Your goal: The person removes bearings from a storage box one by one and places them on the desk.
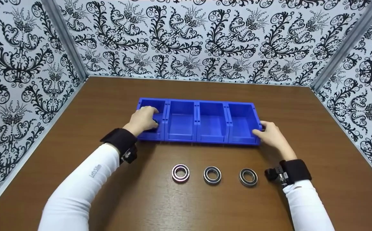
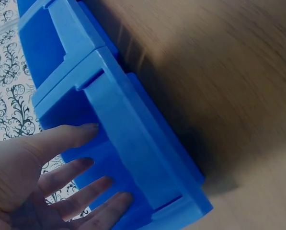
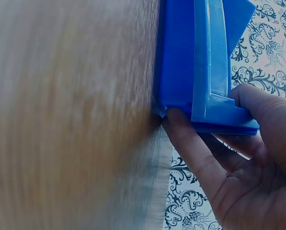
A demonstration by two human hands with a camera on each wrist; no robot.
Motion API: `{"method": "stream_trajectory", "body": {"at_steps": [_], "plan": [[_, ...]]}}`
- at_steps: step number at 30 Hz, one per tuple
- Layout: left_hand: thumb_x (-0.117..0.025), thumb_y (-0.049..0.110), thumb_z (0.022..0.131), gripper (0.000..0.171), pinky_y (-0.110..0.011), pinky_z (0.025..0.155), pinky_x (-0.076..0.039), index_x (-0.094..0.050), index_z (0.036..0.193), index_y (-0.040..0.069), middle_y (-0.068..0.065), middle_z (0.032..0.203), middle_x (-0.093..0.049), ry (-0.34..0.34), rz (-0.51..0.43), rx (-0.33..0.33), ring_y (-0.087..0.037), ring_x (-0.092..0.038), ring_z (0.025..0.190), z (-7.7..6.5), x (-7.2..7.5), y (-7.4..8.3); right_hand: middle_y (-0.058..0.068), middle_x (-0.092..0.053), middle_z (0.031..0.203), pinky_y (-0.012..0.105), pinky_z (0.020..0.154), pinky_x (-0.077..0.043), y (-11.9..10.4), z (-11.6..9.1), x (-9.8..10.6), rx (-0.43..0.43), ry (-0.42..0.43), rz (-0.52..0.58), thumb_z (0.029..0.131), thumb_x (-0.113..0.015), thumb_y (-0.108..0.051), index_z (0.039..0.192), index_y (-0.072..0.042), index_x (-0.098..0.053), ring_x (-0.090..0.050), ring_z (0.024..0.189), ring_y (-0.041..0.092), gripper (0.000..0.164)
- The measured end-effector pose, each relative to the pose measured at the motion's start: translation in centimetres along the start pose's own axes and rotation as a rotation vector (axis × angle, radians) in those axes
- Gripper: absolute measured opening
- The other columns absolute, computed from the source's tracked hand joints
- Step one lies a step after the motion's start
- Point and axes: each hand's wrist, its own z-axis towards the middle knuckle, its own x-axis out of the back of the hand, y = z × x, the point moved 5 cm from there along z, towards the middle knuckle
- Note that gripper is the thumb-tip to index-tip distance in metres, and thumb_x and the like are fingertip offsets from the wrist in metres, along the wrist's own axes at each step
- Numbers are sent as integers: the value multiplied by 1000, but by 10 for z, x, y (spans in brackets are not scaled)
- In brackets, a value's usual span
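A row of joined blue storage bins (image 1: pixel 181 123) stands on the table. My left hand (image 1: pixel 144 118) reaches into the leftmost bin; in the left wrist view its fingers (image 2: pixel 80 191) are spread and loosely bent, with nothing seen between them. A small dark patch shows by those fingertips in the head view, too unclear to name. My right hand (image 1: pixel 271 134) grips the right end of the row, thumb (image 3: pixel 257 103) over the rim and fingers against the outer side and low near the table. Three ring-shaped bearings lie in front: one reddish-edged bearing (image 1: pixel 173 173), a middle bearing (image 1: pixel 206 175) and a right bearing (image 1: pixel 242 177).
The brown wooden table (image 1: pixel 205 208) is bounded by patterned white panels (image 1: pixel 189 41) at the back and both sides. Grey metal posts (image 1: pixel 68 41) stand at the back corners. The bearings lie between the two forearms.
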Motion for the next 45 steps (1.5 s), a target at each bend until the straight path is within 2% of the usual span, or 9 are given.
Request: {"method": "stream_trajectory", "body": {"at_steps": [7,16,23,33,45], "plan": [[-68,13,72,53,-51,95,-47,-56,123,4,-20,128,-55,-30,50,23,-35,-51,120,4,-6,0,24,-65,104,19,63,-48,0,1,-1,5,2,-4,87,-54,-18,124,4,-52,-62,78,16,43],[-69,12,71,50,-51,87,-50,-59,119,4,-21,121,-60,-39,90,28,-37,-58,109,6,-16,-2,24,-65,103,19,64,-48,0,0,0,5,2,0,87,-54,-17,122,5,-53,-62,78,16,42],[-64,7,71,22,-54,77,-52,-63,92,-1,-25,106,-64,-13,119,15,-41,-62,96,3,-18,1,24,-65,104,19,60,-48,0,0,0,-8,10,-19,86,-55,-18,123,3,-53,-62,76,16,43],[-61,7,74,24,-54,77,-53,-62,97,-1,-25,108,-64,-7,125,19,-41,-62,98,6,-23,-1,25,-65,103,20,59,-49,0,0,0,-9,9,-7,86,-55,-18,123,4,-53,-62,75,16,42],[-62,7,75,27,-55,79,-52,-61,101,-2,-25,110,-62,-9,134,34,-42,-61,100,3,-21,1,27,-64,105,18,63,-49,0,1,0,1,9,6,87,-55,-16,125,6,-51,-63,80,18,44]]}}
